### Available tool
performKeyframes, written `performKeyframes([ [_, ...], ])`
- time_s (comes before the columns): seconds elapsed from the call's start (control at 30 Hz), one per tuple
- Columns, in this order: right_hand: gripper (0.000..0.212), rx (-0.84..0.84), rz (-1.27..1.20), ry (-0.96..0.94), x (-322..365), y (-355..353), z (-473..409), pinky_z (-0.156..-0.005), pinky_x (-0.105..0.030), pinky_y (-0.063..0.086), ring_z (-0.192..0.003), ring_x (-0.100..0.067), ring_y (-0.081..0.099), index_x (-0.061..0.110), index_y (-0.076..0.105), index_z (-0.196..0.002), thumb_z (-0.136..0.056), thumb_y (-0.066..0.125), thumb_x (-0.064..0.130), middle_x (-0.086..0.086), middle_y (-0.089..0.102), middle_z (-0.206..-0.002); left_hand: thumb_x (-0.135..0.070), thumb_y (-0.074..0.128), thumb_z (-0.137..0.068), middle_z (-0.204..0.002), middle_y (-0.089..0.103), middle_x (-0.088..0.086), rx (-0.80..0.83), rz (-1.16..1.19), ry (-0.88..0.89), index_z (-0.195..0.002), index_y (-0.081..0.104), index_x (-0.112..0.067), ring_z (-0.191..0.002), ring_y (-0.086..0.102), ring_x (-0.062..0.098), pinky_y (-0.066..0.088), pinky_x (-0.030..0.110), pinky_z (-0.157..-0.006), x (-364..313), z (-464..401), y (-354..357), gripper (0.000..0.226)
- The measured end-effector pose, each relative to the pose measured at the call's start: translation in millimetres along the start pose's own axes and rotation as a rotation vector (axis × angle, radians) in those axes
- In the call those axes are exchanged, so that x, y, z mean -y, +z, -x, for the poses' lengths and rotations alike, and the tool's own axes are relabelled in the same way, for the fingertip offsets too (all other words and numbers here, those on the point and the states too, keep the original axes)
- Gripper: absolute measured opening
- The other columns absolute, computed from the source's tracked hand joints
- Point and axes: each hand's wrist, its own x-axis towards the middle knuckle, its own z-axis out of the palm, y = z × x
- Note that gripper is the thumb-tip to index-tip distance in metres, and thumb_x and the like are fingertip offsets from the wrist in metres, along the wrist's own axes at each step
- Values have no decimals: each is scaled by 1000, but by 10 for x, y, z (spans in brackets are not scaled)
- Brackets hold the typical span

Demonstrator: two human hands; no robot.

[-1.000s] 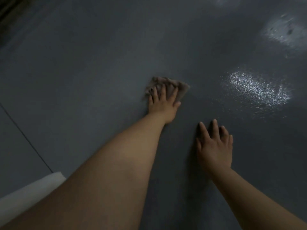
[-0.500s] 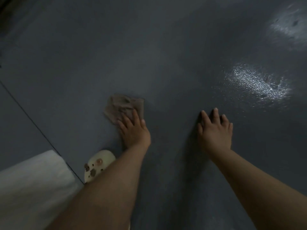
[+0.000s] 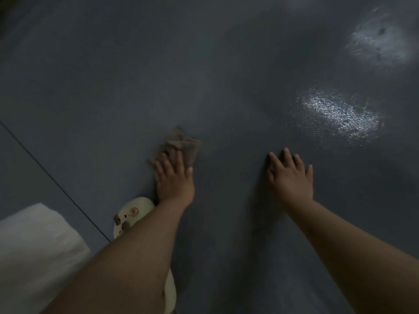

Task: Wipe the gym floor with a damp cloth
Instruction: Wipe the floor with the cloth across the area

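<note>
A crumpled brown cloth [image 3: 181,143] lies on the dark grey gym floor [image 3: 204,75] near the middle of the view. My left hand [image 3: 174,180] presses flat on the cloth's near edge, fingers straight and spread over it. My right hand [image 3: 291,175] rests flat on the bare floor to the right of the cloth, fingers extended, holding nothing. A gap of bare floor separates the two hands.
A cream slipper with small decorations [image 3: 130,217] sits just behind my left wrist. A white fabric mass [image 3: 34,250] fills the lower left. A dark seam line [image 3: 52,175] crosses the floor at left. Two shiny wet patches [image 3: 340,112] gleam at right.
My left hand drew the cloth back from the far middle toward me and to the left, then slid it a little to the right. My right hand stayed planted on the floor.
</note>
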Motion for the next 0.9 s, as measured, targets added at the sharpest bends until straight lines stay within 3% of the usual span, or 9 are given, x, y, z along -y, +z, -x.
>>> performKeyframes([
  [0.17,47,-42,-42,-26,22,86,128,-116,-47,4,-145,-28,10,29,26,-148,-101,28,36,-3,12,-159,-44,25,-101,-157,-10,20,56,151,-155,-152,-3,-21,-143,-9,40,-2,46,-116,-163,291,134,63],
  [0.27,47,-147,-117,-76,70,111,199,-110,-40,22,-131,-32,33,20,47,-135,-98,25,36,-9,39,-146,-45,38,-91,-146,28,35,1,87,21,-146,36,-12,-132,29,55,24,57,-109,-391,770,391,64],
  [0.33,40,-165,-107,-89,94,112,275,-98,-35,32,-120,-31,41,16,54,-126,-99,31,35,-9,49,-132,-50,34,-80,-131,51,31,69,21,153,-131,57,-14,-117,49,53,34,53,-101,-513,1071,510,66],
  [0.47,32,-110,-95,-79,91,170,446,-88,-34,36,-111,-26,44,20,58,-121,-100,39,34,-7,51,-122,-51,30,-80,-125,61,18,200,-27,341,-125,63,-25,-112,57,45,48,52,-90,-528,1353,473,61],
  [0.57,33,-87,-185,-78,75,254,538,-87,-33,37,-108,-26,45,22,59,-120,-99,40,39,-6,52,-116,-41,40,-83,-115,67,11,60,71,433,-120,66,-20,-98,65,34,53,45,-80,-311,1196,340,50],
  [0.63,36,-52,-207,-104,90,301,574,-89,-33,37,-110,-25,44,22,58,-123,-97,44,43,-6,51,-118,-28,57,-84,-112,67,11,-79,219,398,-118,65,-11,-96,65,33,51,43,-81,-214,1037,266,39],
  [0.7,37,-33,-217,-134,113,346,599,-90,-31,36,-112,-25,42,21,55,-125,-95,50,41,-5,49,-121,-18,66,-85,-124,59,14,-95,296,414,-127,58,-6,-112,54,37,43,43,-94,-193,900,165,44],
  [0.77,29,-86,-258,-158,128,373,609,-84,-30,36,-108,-24,43,18,58,-117,-93,56,33,-4,51,-117,-21,64,-88,-134,49,11,-71,244,481,-133,53,-10,-123,41,32,32,38,-104,-223,767,85,48],
  [0.9,11,-122,-427,-193,147,400,633,-68,-30,35,-94,-25,52,13,56,-97,-90,60,22,-7,58,-100,-25,62,-89,-133,47,5,-48,208,525,-115,65,-13,-123,37,26,31,32,-104,-297,616,23,28],
])
